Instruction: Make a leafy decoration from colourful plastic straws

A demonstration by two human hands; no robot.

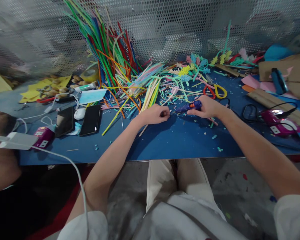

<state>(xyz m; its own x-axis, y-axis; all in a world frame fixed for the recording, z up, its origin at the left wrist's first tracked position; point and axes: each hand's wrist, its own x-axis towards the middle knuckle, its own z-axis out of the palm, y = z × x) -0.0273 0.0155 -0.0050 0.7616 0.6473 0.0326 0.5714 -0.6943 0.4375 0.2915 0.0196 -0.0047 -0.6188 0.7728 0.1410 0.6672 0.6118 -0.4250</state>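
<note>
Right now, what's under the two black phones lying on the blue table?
Under the two black phones a bit of light blue cloth or paper peeks out on the blue table. The rest is covered.

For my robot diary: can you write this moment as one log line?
right hand: holds purple glue gun | left hand: pinched at its tip | surface: blue table

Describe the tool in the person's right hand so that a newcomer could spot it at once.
Start at the blue table and the heap of coloured straws at its back. In front of it, mid-table, the right hand grips a blue glue gun, nozzle towards the left hand. It alone has an orange trigger.
</note>
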